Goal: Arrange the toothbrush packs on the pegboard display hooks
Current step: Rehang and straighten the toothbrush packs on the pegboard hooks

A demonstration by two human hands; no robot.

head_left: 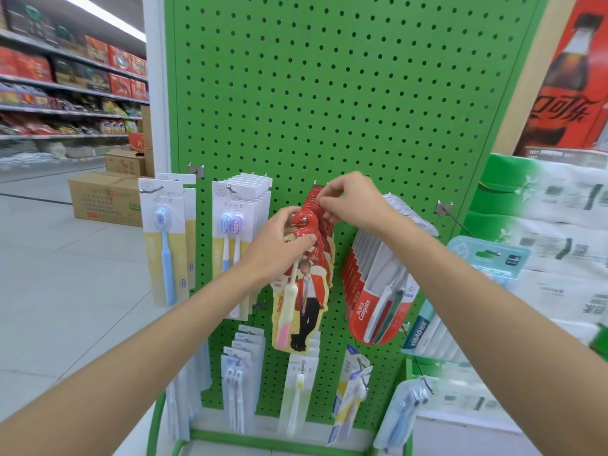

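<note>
A green pegboard (329,93) carries hooks with toothbrush packs. On the middle hook hangs a row of red and yellow toothbrush packs (304,291) printed with a standing figure. My left hand (283,245) grips the front pack near its red top, where the hook tip (304,220) pokes through. My right hand (348,200) pinches the tops of the packs behind it on the same hook. Red Colgate packs (371,304) hang just to the right, under my right forearm.
White packs with blue brushes (166,238) and twin brushes (235,232) hang to the left. Smaller packs (297,393) fill the lower row. A bare hook (455,220) sticks out at right, beside teal packs (487,258) and stacked tissue packages (559,225). Cardboard boxes (105,199) sit on the aisle floor.
</note>
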